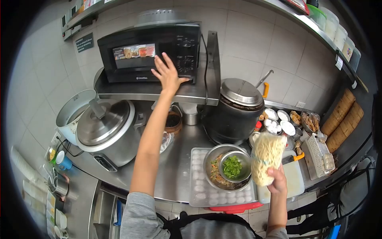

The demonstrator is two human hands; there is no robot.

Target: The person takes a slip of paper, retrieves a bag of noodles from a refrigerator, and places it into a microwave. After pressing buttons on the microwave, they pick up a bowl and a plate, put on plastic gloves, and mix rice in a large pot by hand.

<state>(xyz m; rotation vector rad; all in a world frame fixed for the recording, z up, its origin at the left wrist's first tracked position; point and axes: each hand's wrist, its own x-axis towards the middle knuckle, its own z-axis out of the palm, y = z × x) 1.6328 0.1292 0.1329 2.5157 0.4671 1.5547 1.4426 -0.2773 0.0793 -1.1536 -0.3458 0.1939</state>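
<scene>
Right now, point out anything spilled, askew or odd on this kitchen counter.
Nothing looks spilled or broken. One oddity: the small steel bowl of chopped greens sits tilted inside the larger steel bowl. The left hand touches the black microwave; the right hand holds a bag of pale noodles.

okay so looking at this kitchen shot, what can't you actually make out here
- Head view: black pot contents, hidden by its lid.
- Rice cooker contents, lid shut.
- Microwave dial markings, too small; left hand covers part of the door.
- Noodle bag bottom, hidden in right hand.
</scene>
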